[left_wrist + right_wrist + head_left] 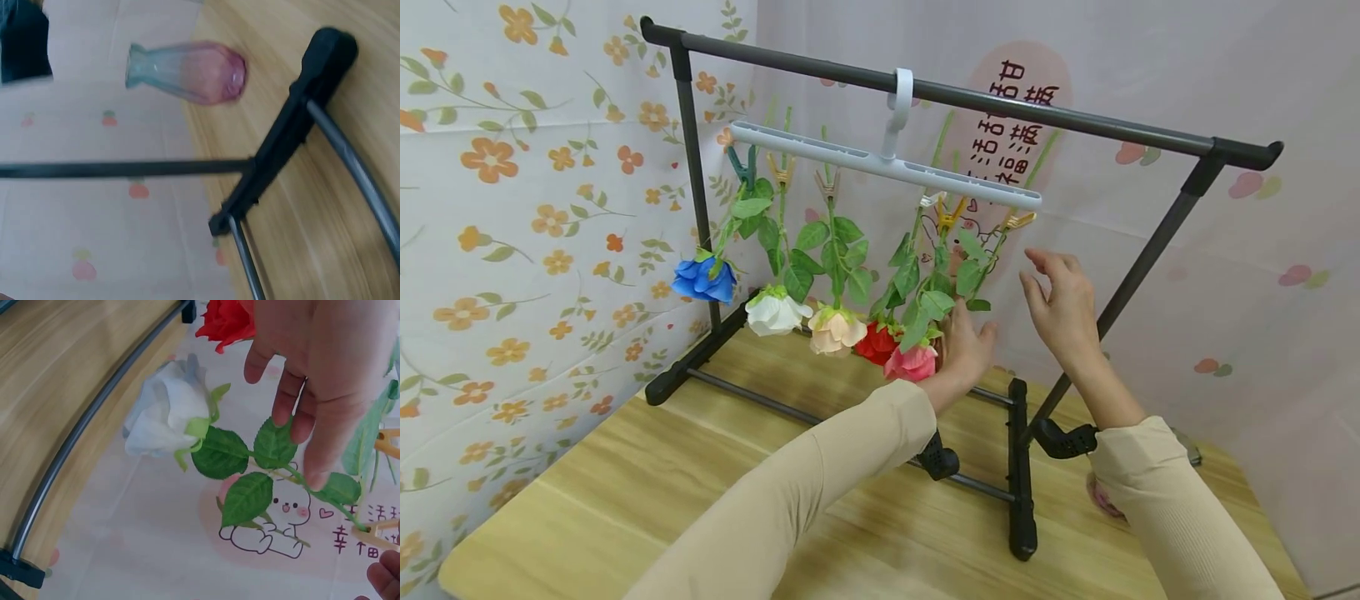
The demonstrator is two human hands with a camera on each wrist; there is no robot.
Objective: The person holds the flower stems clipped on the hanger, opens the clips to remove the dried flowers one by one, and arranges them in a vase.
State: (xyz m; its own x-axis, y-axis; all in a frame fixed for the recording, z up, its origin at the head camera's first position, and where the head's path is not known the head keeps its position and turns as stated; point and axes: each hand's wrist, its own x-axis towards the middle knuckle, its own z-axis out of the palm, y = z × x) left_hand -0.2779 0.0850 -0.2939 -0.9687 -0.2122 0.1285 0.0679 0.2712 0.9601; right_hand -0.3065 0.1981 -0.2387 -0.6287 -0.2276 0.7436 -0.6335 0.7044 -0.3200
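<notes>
My left hand is beside the pink rose, its fingers extended among the leaves. In the right wrist view, that hand's thumb lies against the leafy stem of a pale bluish-white rose, hanging from a light orange clip. My right hand hovers to the right, thumb and index finger apart, near the pale yellow clip. Blue, white, peach and red roses hang upside down by clips from a pale grey hanger.
A dark metal rack stands on the wooden table and bears the hanger. In the left wrist view, a pink-and-blue glass vase lies on its side by the rack's foot. Patterned curtains hang behind and at left.
</notes>
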